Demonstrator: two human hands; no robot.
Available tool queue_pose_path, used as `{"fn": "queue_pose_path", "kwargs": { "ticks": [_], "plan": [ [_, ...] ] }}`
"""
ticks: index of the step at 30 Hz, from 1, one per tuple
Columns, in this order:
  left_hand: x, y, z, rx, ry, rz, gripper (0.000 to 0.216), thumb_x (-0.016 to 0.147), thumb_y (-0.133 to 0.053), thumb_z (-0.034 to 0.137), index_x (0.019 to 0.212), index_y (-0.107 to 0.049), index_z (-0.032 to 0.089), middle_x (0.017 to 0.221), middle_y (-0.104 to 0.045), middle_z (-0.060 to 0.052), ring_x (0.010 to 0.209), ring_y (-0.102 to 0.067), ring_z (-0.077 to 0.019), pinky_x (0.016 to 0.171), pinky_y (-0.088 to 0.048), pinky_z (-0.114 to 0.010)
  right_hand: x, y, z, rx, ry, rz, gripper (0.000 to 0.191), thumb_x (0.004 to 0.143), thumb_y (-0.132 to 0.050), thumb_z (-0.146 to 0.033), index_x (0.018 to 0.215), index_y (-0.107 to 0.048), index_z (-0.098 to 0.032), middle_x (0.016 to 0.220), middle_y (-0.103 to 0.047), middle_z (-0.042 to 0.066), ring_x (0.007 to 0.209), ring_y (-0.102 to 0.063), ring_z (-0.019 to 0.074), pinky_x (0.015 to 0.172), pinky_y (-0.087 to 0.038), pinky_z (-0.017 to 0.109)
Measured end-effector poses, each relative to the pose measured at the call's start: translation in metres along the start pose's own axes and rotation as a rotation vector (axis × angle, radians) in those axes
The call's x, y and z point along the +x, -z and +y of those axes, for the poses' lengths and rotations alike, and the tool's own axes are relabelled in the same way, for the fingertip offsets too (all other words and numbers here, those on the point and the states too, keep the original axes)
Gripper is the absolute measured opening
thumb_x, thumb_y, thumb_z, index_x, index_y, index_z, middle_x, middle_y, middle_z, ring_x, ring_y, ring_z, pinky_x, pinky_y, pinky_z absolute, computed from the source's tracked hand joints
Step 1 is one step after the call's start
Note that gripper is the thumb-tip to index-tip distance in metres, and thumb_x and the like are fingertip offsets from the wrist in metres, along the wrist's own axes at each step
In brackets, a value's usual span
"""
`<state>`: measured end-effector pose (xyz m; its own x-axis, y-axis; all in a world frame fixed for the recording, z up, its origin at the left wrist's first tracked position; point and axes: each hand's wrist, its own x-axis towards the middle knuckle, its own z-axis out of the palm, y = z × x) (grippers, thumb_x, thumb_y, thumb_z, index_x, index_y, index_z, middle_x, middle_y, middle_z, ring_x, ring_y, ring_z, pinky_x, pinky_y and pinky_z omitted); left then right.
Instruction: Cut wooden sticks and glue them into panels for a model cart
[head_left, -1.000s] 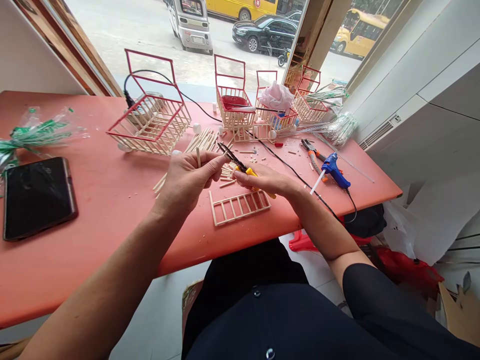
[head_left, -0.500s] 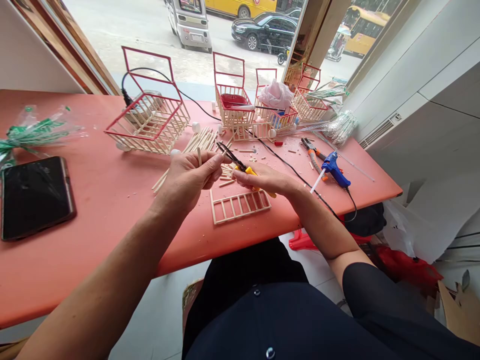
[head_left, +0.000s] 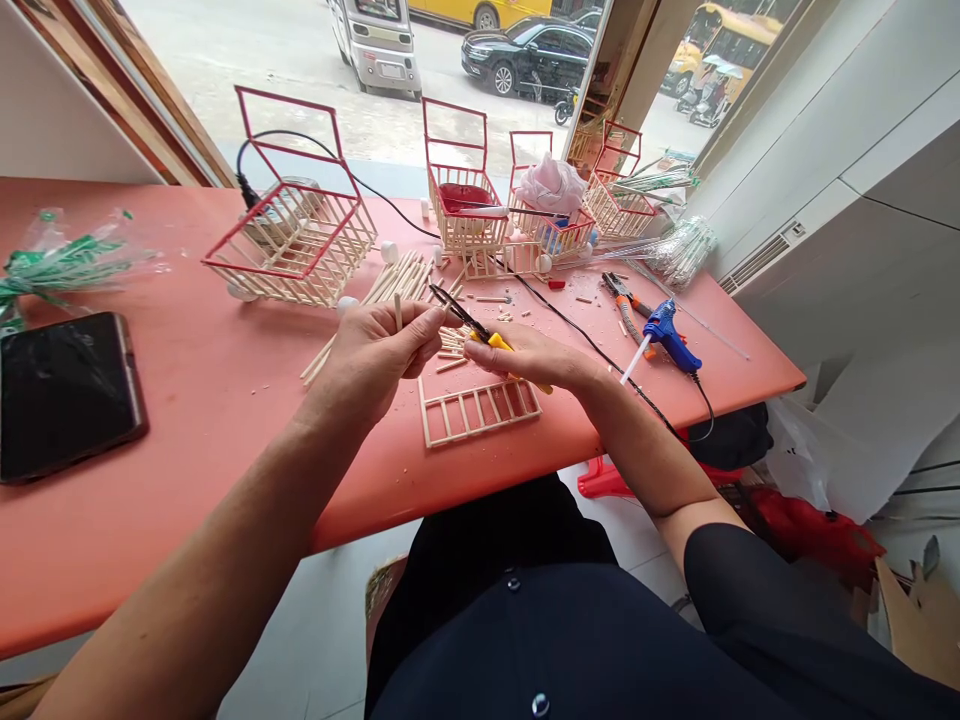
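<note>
My left hand [head_left: 382, 350] is closed in a pinch on a thin wooden stick [head_left: 398, 312], one end of which pokes up between the fingers. Wrapped round the yellow handles of a pair of pliers [head_left: 480, 328] is my right hand [head_left: 532, 355]. The dark jaws of the pliers reach the left fingertips; whether they grip the stick I cannot tell. Just below both hands, a ladder-shaped stick frame [head_left: 480, 412] lies flat on the table. Behind the left hand is a pile of loose wooden sticks [head_left: 401, 280], partly hidden by it.
Small stick carts with red rims, one a large cart [head_left: 296, 250], stand along the back of the orange table [head_left: 225, 400]. A blue glue gun [head_left: 671, 337] and orange-handled pliers [head_left: 628, 305] lie right, near a black cord. A dark tablet [head_left: 71, 395] lies left.
Both hands stay almost in place, with the stick and pliers held as before. The view has shifted slightly. Outside the window, vehicles at the right have moved.
</note>
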<state>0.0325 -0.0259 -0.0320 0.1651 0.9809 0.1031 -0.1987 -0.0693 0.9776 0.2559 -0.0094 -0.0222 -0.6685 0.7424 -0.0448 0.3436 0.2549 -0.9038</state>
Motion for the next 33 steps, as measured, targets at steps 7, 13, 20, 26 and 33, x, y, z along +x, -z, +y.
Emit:
{"fn": "queue_pose_path", "kwargs": {
  "ticks": [7, 13, 20, 26, 33],
  "plan": [
    [-0.0011, -0.0005, 0.0018, 0.071, -0.025, 0.018, 0.029, 0.077, -0.094, 0.038, 0.069, -0.075, 0.018, 0.051, -0.042, 0.006, 0.048, -0.035, -0.0075, 0.049, -0.022, -0.024, 0.001, 0.0014, 0.0028, -0.064, -0.011, 0.034, 0.068, 0.102, -0.071, -0.087, 0.108, -0.069, -0.019, 0.088, -0.057, -0.001, 0.086, -0.053, 0.0172, 0.078, -0.042, 0.03],
    [-0.0012, -0.0008, 0.0023, 0.084, -0.031, 0.027, 0.031, 0.075, -0.095, 0.041, 0.068, -0.075, 0.018, 0.051, -0.043, 0.005, 0.048, -0.036, -0.0081, 0.048, -0.022, -0.025, 0.0024, 0.0018, 0.004, -0.09, -0.002, 0.034, 0.065, 0.102, -0.069, -0.087, 0.097, -0.059, -0.022, 0.087, -0.058, -0.001, 0.088, -0.055, 0.0189, 0.079, -0.042, 0.032],
    [-0.0005, -0.0019, 0.0046, 0.091, -0.016, 0.025, 0.032, 0.073, -0.095, 0.041, 0.067, -0.075, 0.018, 0.05, -0.041, 0.006, 0.047, -0.034, -0.0079, 0.048, -0.022, -0.025, 0.0049, 0.0025, 0.0051, -0.123, 0.015, 0.039, 0.065, 0.102, -0.069, -0.085, 0.104, -0.064, -0.02, 0.099, -0.069, 0.003, 0.098, -0.062, 0.0221, 0.087, -0.048, 0.034],
    [-0.0011, -0.0019, 0.0046, 0.098, -0.024, 0.025, 0.034, 0.073, -0.096, 0.044, 0.066, -0.075, 0.018, 0.05, -0.042, 0.005, 0.048, -0.033, -0.0078, 0.047, -0.021, -0.026, 0.0044, 0.0014, 0.0063, -0.098, 0.019, 0.048, 0.059, 0.103, -0.071, -0.08, 0.098, -0.061, -0.022, 0.096, -0.066, 0.003, 0.098, -0.062, 0.0224, 0.084, -0.046, 0.032],
    [-0.0019, 0.0, 0.0045, 0.101, -0.021, 0.025, 0.035, 0.074, -0.097, 0.046, 0.068, -0.077, 0.018, 0.051, -0.044, 0.004, 0.049, -0.033, -0.0082, 0.049, -0.02, -0.027, 0.0032, 0.0006, 0.0043, -0.106, 0.03, 0.059, 0.054, 0.104, -0.072, -0.075, 0.108, -0.066, -0.021, 0.094, -0.065, 0.001, 0.093, -0.057, 0.0202, 0.082, -0.042, 0.03]
  ]
}}
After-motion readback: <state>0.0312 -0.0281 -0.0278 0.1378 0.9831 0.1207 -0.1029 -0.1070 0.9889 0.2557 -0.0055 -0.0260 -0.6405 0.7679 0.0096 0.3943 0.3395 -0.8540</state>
